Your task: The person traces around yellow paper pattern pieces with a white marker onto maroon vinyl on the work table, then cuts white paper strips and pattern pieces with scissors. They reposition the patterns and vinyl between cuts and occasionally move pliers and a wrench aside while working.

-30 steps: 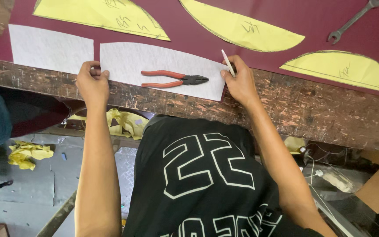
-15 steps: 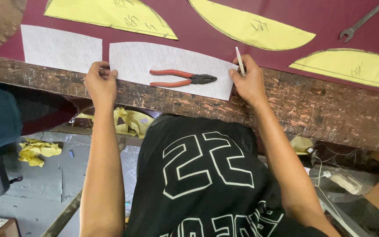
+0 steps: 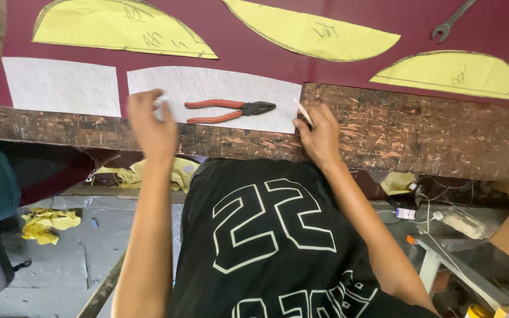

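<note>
White paper template [image 3: 231, 88] lies flat on maroon sheet [image 3: 254, 41], near edge along worn wooden bench [image 3: 419, 132]; red-handled pliers [image 3: 230, 109] weigh down its middle.

Head view: I see left hand [image 3: 151, 126] at template's left end, fingers loosely spread, blurred (contact unclear). Right hand [image 3: 319, 138] pinches thin white marker [image 3: 303, 111] at right corner. My judgement: press left palm flat, keep pliers as weight, hold tip tight against paper edge.
</note>
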